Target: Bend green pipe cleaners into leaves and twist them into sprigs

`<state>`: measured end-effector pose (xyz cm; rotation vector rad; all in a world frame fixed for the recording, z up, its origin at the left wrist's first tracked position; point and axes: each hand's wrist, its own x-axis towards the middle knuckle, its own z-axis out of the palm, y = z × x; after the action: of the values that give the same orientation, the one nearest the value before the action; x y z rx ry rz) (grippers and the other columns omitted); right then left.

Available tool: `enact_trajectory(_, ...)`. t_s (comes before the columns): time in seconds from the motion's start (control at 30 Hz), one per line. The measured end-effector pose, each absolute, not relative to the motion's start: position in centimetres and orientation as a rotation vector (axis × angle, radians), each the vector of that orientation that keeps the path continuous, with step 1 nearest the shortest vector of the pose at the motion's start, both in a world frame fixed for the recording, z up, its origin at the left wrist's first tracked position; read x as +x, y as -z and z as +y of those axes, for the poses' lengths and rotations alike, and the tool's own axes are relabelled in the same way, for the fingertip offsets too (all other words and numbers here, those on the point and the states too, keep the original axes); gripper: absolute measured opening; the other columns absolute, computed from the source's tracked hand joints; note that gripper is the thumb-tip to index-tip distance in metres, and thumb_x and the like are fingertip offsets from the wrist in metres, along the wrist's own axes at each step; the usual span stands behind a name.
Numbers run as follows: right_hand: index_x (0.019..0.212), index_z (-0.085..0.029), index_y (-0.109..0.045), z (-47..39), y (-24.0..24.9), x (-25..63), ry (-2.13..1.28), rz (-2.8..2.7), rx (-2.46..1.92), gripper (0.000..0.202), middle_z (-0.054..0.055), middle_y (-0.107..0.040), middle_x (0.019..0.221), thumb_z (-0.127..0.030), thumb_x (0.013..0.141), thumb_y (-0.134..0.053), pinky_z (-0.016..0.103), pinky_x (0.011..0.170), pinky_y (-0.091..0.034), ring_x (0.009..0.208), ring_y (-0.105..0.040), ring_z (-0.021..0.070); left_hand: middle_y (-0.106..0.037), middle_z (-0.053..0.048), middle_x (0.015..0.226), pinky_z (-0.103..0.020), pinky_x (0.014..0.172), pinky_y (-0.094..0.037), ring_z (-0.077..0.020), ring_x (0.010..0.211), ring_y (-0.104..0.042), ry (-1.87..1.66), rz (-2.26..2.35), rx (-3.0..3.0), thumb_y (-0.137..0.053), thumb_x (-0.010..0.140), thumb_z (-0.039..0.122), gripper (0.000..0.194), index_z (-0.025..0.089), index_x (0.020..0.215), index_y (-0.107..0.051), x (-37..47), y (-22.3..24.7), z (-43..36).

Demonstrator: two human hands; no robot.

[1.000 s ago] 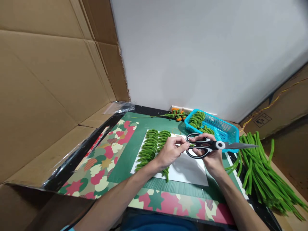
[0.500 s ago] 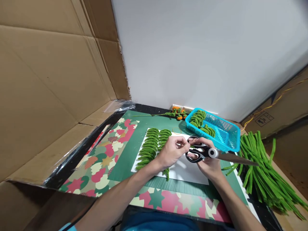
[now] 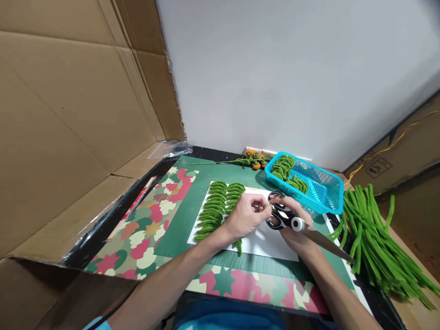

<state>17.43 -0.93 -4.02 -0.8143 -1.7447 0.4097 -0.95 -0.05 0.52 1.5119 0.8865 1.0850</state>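
Observation:
My right hand (image 3: 295, 222) has black-handled scissors (image 3: 287, 217) hooked on its fingers, the closed blades pointing down to the right. Its fingertips reach toward my left hand (image 3: 249, 211), which is closed in a pinch. What the left fingers hold is mostly hidden; a thin greenish bit shows at the tips. Beneath both hands lies a white sheet (image 3: 254, 245). On its left part curved green fuzzy pipe-cleaner pieces (image 3: 211, 206) lie in two columns, the second (image 3: 234, 195) partly covered by my left hand.
A blue plastic basket (image 3: 330, 195) with green leaf-like loops stands at the back right. Long green pipe cleaners (image 3: 381, 247) are heaped at the right. An orange-flowered stem (image 3: 252, 158) lies at the back. Cardboard (image 3: 75, 91) rises on the left, a white wall (image 3: 275, 73) behind.
The scissors in my right hand have turned, their blades now pointing more downward and nearer to me. My left hand stays almost in place, still pinched.

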Motion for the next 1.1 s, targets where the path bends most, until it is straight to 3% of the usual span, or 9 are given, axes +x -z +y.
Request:
enact_trajectory(0.43, 0.131, -0.028, -0.067, -0.6, 4.6, 17.7, -0.305, -1.758, -0.764, 0.047, 0.010, -0.077, 0.120, -0.024, 0.088, -0.084, 0.038, 0.083, -0.066, 0.106, -0.076, 0.0281, -0.045, 0.005, 0.061, -0.020, 0.052, -0.030, -0.0077, 0.057, -0.037, -1.087, 0.932, 1.594, -0.069, 0.083, 0.026, 0.022, 0.014, 0.067, -0.060, -1.0, -0.5, -0.2)
enact_trajectory(0.77, 0.125, -0.027, -0.069, -0.9, 3.9, 17.5, -0.334, -1.736, -0.802, 0.035, 0.008, -0.078, 0.114, -0.025, 0.091, -0.079, 0.037, 0.082, -0.066, 0.101, -0.078, 0.0264, -0.043, 0.006, 0.063, -0.019, 0.052, -0.032, -0.0079, 0.057, -0.037, -1.077, 0.927, 1.589, -0.070, 0.085, 0.031, 0.025, 0.015, 0.071, -0.059, -1.0, -0.5, -0.4)
enact_trajectory(1.0, 0.127, -0.028, -0.067, -0.9, 3.9, 17.4, -0.334, -1.741, -0.796, 0.037, 0.007, -0.078, 0.114, -0.022, 0.092, -0.077, 0.036, 0.082, -0.065, 0.100, -0.077, 0.0248, -0.051, 0.003, 0.067, -0.020, 0.056, -0.041, -0.0087, 0.056, -0.047, -1.084, 0.897, 1.523, -0.071, 0.086, 0.035, 0.026, 0.015, 0.073, -0.060, -0.8, -0.7, -0.4)
enact_trajectory(1.1, 0.129, -0.027, -0.067, -0.9, 4.0, 17.5, -0.334, -1.759, -0.766, 0.040, 0.009, -0.076, 0.118, -0.022, 0.091, -0.079, 0.037, 0.084, -0.065, 0.104, -0.076, 0.0259, -0.048, 0.004, 0.064, -0.020, 0.054, -0.036, -0.0080, 0.056, -0.042, -1.089, 0.929, 1.568, -0.071, 0.085, 0.033, 0.026, 0.015, 0.070, -0.059, -0.8, -0.6, -0.4)
